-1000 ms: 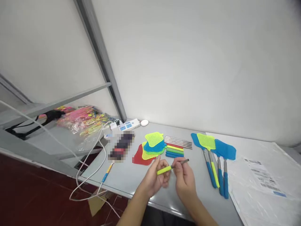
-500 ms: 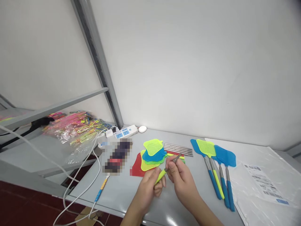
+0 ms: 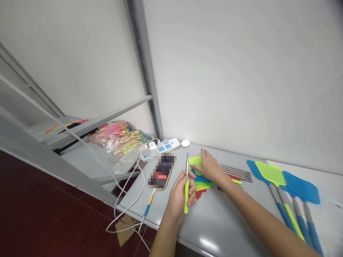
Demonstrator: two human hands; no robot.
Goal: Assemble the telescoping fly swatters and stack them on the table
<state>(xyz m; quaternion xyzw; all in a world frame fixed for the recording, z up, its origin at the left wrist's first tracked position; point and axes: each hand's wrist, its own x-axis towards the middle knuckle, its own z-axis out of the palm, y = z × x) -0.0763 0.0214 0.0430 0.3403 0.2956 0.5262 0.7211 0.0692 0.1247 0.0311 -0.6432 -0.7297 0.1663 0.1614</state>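
Yellow-green handle (image 3: 186, 196) sat clenched in your left hand (image 3: 178, 196), its steel rod (image 3: 187, 166) standing upright above your fist, while the handle's lower end poked out below your fingers. Your right hand (image 3: 210, 167) was open and gripped nothing, its fingers spread and lying over a stack of mesh fly swatter heads (image 3: 201, 184) in green, blue and red on the grey table (image 3: 222, 223). Just past that hand lay a row of steel tubes (image 3: 235, 172) beside coloured handles (image 3: 235, 180). Farther right, assembled blue and yellow fly swatters (image 3: 281, 192) lay side by side. On the shelf to the left, a clear plastic bag (image 3: 120, 137) bulged with a jumble of pink and yellow plastic pieces, too tangled to tell apart. It sat just left of a power strip (image 3: 166, 145) with white plugs and cables. A pixelated object (image 3: 162, 171) lay on the table between that strip and your left hand.
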